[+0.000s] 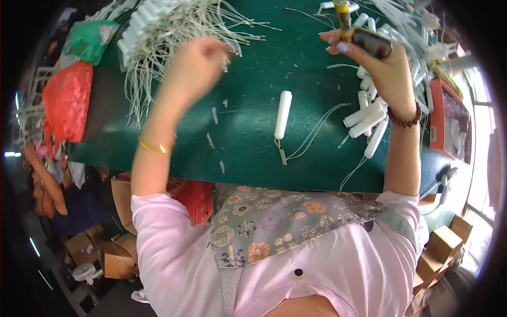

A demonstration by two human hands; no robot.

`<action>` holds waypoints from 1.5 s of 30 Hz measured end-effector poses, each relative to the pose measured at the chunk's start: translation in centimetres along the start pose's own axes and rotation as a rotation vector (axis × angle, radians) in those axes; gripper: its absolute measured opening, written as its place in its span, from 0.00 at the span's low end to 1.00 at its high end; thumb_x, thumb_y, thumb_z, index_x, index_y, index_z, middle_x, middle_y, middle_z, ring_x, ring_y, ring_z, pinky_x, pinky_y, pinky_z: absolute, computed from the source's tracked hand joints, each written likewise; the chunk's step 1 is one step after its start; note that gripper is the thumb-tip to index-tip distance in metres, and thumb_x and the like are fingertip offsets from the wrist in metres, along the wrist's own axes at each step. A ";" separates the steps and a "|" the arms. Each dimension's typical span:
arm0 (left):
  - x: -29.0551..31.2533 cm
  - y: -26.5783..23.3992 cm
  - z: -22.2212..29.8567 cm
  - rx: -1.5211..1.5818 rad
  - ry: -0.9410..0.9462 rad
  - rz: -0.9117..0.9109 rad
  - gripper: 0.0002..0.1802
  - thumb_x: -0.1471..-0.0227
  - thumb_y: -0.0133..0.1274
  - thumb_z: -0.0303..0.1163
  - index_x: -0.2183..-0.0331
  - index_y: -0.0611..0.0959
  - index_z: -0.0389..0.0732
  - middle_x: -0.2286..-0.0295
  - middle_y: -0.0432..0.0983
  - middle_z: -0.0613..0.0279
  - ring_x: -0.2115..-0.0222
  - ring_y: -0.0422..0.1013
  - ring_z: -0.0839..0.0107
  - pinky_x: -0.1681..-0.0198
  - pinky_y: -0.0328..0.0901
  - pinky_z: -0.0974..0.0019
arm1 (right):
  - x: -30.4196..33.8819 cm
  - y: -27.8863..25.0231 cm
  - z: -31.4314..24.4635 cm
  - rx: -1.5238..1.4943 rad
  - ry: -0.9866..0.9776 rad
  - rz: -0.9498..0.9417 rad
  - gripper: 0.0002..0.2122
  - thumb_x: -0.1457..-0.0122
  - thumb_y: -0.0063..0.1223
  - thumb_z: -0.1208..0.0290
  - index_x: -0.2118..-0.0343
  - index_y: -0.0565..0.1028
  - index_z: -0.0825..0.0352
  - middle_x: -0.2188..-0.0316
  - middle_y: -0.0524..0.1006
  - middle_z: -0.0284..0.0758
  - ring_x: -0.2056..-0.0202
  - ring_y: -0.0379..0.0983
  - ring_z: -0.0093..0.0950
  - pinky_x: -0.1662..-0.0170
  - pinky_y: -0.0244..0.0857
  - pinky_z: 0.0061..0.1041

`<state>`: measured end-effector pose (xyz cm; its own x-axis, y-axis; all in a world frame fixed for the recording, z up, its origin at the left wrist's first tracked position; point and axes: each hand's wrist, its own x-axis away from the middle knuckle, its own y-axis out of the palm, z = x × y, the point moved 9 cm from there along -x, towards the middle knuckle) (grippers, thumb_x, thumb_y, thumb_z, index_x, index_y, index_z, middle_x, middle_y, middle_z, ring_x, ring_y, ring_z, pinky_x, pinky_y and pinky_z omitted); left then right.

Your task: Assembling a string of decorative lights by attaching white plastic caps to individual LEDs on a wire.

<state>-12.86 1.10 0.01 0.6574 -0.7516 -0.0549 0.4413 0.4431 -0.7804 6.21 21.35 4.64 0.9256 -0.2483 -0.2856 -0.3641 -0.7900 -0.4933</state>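
My left hand (198,68) is raised at the edge of a heap of white wires (174,53), its fingers curled together and slightly blurred. A small clear, whitish piece (232,48) shows at the fingertips; I cannot make out its kind. My right hand (383,68) is closed around a slim yellow-labelled tube (343,18), held upright. Against the same hand lies a dark flat rectangular piece (373,42) with a pale rim. Between the hands, a white cylinder (283,113) lies on the green table (248,142), with two thin wires and a small metal tip at its near end.
More white cylinders (369,119) with wires pile up beside my right forearm. A red open box (449,121) stands at the right edge. Red (68,100) and green (90,39) plastic bags sit at the left. Clear scraps (215,115) dot the table. Another person (50,185) is at far left.
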 end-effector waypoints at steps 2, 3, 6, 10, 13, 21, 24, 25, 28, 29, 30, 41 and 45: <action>3.8 6.4 5.8 -0.273 0.048 -0.279 0.23 0.48 0.57 0.51 0.70 0.80 0.38 0.73 0.80 0.51 0.67 0.78 0.51 0.62 0.71 0.53 | 0.0 -1.2 0.0 -0.085 0.014 0.037 0.10 0.37 0.56 0.72 0.59 0.81 0.74 0.62 0.83 0.37 0.61 0.79 0.24 0.52 0.72 0.24; 5.3 8.5 6.6 -0.350 0.074 -0.377 0.24 0.49 0.59 0.52 0.68 0.79 0.38 0.73 0.79 0.51 0.68 0.78 0.51 0.63 0.71 0.52 | -0.1 -1.7 0.0 -0.010 0.002 0.032 0.10 0.37 0.57 0.72 0.59 0.81 0.74 0.63 0.83 0.36 0.63 0.79 0.23 0.53 0.72 0.24; 5.4 12.0 6.5 -0.359 0.160 -0.394 0.25 0.50 0.62 0.48 0.67 0.75 0.34 0.74 0.79 0.49 0.71 0.78 0.51 0.68 0.71 0.54 | 0.7 -3.4 0.0 0.094 -0.015 0.059 0.10 0.38 0.58 0.71 0.56 0.81 0.70 0.64 0.83 0.34 0.65 0.79 0.21 0.57 0.72 0.22; 3.0 11.4 6.7 -0.054 0.262 -0.345 0.20 0.49 0.62 0.40 0.68 0.72 0.34 0.74 0.79 0.48 0.71 0.79 0.51 0.70 0.71 0.55 | 0.5 -3.5 -0.7 0.389 -0.186 0.041 0.10 0.39 0.59 0.71 0.56 0.82 0.64 0.66 0.82 0.35 0.67 0.79 0.26 0.61 0.71 0.24; 1.7 9.0 8.8 0.320 0.263 -0.249 0.14 0.47 0.59 0.26 0.67 0.69 0.33 0.73 0.79 0.48 0.70 0.81 0.58 0.68 0.72 0.62 | 0.7 -3.8 0.9 0.603 -0.118 0.007 0.11 0.42 0.60 0.74 0.55 0.81 0.61 0.63 0.81 0.39 0.65 0.78 0.36 0.60 0.71 0.28; 1.4 7.8 8.9 0.539 0.208 -0.156 0.13 0.42 0.58 0.24 0.65 0.68 0.35 0.70 0.77 0.58 0.68 0.76 0.77 0.63 0.73 0.72 | 0.9 -3.7 0.3 0.695 -0.182 0.055 0.14 0.44 0.57 0.81 0.56 0.81 0.61 0.62 0.81 0.39 0.63 0.78 0.39 0.58 0.72 0.31; 1.6 7.6 9.6 0.506 0.309 -0.124 0.15 0.43 0.58 0.25 0.65 0.66 0.34 0.72 0.79 0.48 0.72 0.79 0.66 0.69 0.71 0.66 | 0.8 -3.4 0.3 0.684 -0.150 0.052 0.15 0.46 0.56 0.82 0.56 0.81 0.61 0.62 0.82 0.39 0.63 0.78 0.40 0.57 0.72 0.32; 1.5 7.6 9.3 0.489 0.272 -0.128 0.15 0.43 0.57 0.25 0.64 0.66 0.33 0.72 0.79 0.48 0.71 0.78 0.65 0.68 0.71 0.66 | 0.9 -3.0 -0.6 0.795 -0.182 0.055 0.16 0.47 0.56 0.82 0.56 0.81 0.61 0.62 0.82 0.38 0.62 0.78 0.39 0.57 0.72 0.32; 1.4 7.5 9.3 0.439 0.233 -0.123 0.13 0.41 0.56 0.28 0.63 0.67 0.33 0.72 0.79 0.49 0.70 0.78 0.65 0.66 0.70 0.65 | 1.2 -1.8 -2.5 0.958 -0.272 0.095 0.17 0.50 0.55 0.83 0.56 0.81 0.60 0.63 0.82 0.36 0.62 0.78 0.38 0.57 0.72 0.34; 1.4 7.5 9.4 0.407 0.237 -0.120 0.13 0.39 0.54 0.30 0.63 0.68 0.32 0.72 0.79 0.50 0.69 0.77 0.64 0.65 0.69 0.64 | 1.3 -1.6 -3.2 1.014 -0.322 0.137 0.19 0.51 0.55 0.84 0.56 0.81 0.60 0.63 0.82 0.36 0.62 0.79 0.38 0.57 0.72 0.34; 1.4 7.6 9.5 0.407 0.237 -0.122 0.13 0.39 0.54 0.30 0.63 0.68 0.32 0.72 0.79 0.50 0.69 0.77 0.64 0.65 0.69 0.64 | 1.2 -1.3 -3.1 1.015 -0.320 0.137 0.19 0.51 0.55 0.84 0.56 0.81 0.60 0.63 0.82 0.36 0.62 0.79 0.38 0.57 0.72 0.34; -0.1 10.1 7.1 1.179 -0.034 -0.341 0.33 0.34 0.32 0.58 0.82 0.66 0.43 0.85 0.60 0.66 0.82 0.56 0.74 0.77 0.53 0.71 | 0.7 -0.7 -1.0 0.269 -0.204 0.096 0.14 0.37 0.50 0.79 0.48 0.70 0.62 0.62 0.82 0.35 0.61 0.80 0.27 0.56 0.72 0.26; -0.6 9.9 6.3 1.272 -0.108 -0.362 0.34 0.37 0.32 0.56 0.89 0.57 0.49 0.91 0.51 0.68 0.87 0.50 0.74 0.82 0.48 0.69 | 0.7 -0.4 -1.8 0.437 -0.181 0.046 0.10 0.35 0.49 0.75 0.52 0.75 0.62 0.66 0.81 0.33 0.67 0.78 0.25 0.61 0.70 0.23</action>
<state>-5.07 8.97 -3.74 0.4014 -0.9071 0.1266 0.8222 0.4178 0.3866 7.17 20.50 6.11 0.8887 -0.1453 -0.4347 -0.4496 -0.4611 -0.7650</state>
